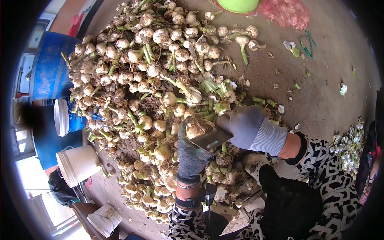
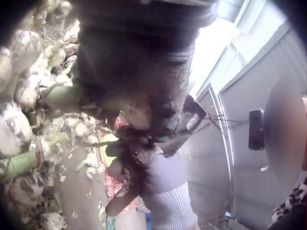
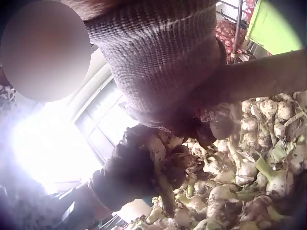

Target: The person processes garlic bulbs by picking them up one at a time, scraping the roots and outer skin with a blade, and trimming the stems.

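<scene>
My gloved left hand (image 1: 193, 159) grips a garlic bulb (image 1: 196, 129) over the near side of a big heap of garlic (image 1: 136, 76). In my gloved right hand (image 1: 249, 129) is a knife, its broad dark blade (image 1: 211, 139) lying across the near side of that bulb, close to the left fingers. The knife's handle (image 3: 268, 72) sticks out past the right hand in the right wrist view. Cut green stalks (image 1: 214, 86) lie just beyond the hands. In the left wrist view the left glove (image 2: 136, 62) hides most of the bulb.
Blue barrels (image 1: 54, 66) and white buckets (image 1: 78, 165) stand along the left. A green basin (image 1: 238, 5) and a red net sack of garlic (image 1: 285, 14) are at the far side. Trimmings (image 1: 352, 146) are piled at the right, with scraps on the floor (image 1: 320, 96).
</scene>
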{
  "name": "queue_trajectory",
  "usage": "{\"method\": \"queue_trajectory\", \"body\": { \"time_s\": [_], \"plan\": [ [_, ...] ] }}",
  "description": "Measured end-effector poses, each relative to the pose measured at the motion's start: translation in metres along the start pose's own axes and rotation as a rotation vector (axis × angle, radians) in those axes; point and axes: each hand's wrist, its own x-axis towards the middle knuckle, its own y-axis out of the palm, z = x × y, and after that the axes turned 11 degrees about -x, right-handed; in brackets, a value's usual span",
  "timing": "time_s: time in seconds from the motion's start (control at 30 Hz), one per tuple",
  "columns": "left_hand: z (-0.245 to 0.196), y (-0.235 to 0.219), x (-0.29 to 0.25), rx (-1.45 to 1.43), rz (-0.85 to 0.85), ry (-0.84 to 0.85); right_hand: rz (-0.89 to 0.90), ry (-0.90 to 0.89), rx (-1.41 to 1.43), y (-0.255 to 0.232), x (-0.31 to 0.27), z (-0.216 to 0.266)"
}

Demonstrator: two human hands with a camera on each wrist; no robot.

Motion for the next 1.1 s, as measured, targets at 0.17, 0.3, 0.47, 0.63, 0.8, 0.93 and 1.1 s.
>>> {"method": "queue_trajectory", "body": {
  "time_s": [0.17, 0.3, 0.47, 0.63, 0.8, 0.93, 1.1],
  "plan": [
    [0.014, -0.006, 0.011, 0.357, 0.054, 0.387, -0.029, -0.033, -0.014, -0.006, -0.005, -0.001],
    [0.001, -0.009, 0.012, 1.086, 0.207, 0.562, -0.059, -0.027, -0.014, -0.004, -0.005, -0.002],
    [0.017, 0.008, -0.003, 0.238, -0.08, 0.144, -0.055, 0.032, -0.012, 0.004, -0.007, -0.003],
    [-0.045, 0.047, -0.019, -0.223, 0.296, 0.056, 0.4, 0.274, -0.039, 0.074, 0.014, -0.056],
    [-0.028, 0.033, -0.01, -0.455, 0.073, -0.07, 0.102, 0.518, 1.001, 0.042, -0.019, -0.046],
    [-0.034, 0.017, 0.01, 0.116, 0.138, 0.095, -0.078, 0.266, 1.035, 0.025, -0.031, -0.02],
    [-0.035, 0.007, 0.004, -0.159, 0.123, -0.078, -0.589, 0.051, 0.871, 0.016, -0.016, -0.007]
  ]
}}
